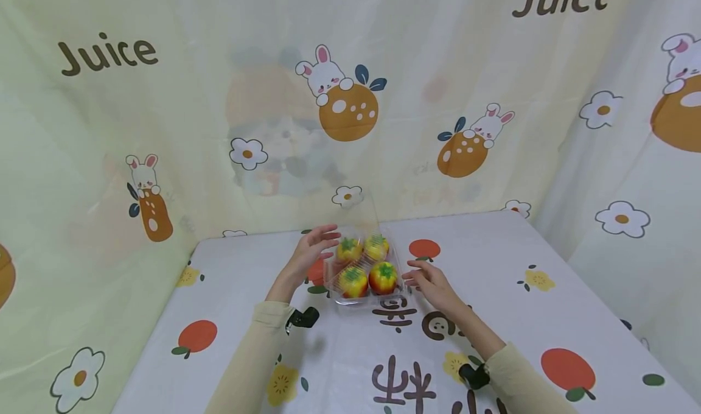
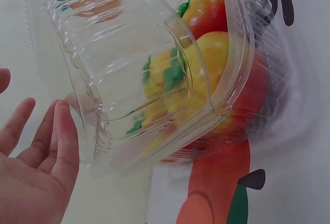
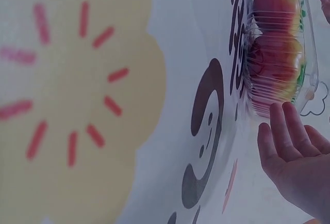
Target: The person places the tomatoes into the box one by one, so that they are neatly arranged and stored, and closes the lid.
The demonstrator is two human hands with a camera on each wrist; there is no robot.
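A clear plastic clamshell box [image 1: 350, 302] sits on the table and holds several red-and-yellow fruits [image 1: 383, 277] with green leafy tops. Its ribbed transparent lid [image 2: 111, 74] is raised at a tilt, and some of the fruits show through it. On the box's left side is my left hand [image 1: 308, 252], fingers extended; in the left wrist view its fingertips lie at the lid's edge, and whether they touch is unclear. My right hand [image 1: 435, 287] is at the right side, fingers loosely bent and holding nothing. Its fingertips [image 3: 277, 111] come close to the box wall; contact cannot be told.
A white tablecloth [image 1: 241, 286] printed with fruit, flowers and dark lettering covers the table. Behind it hangs a pale curtain [image 1: 197, 109] with rabbit prints, and another curtain side [image 1: 619, 170] borders the right. Dark wrist devices [image 1: 303, 318] are worn at both sleeves.
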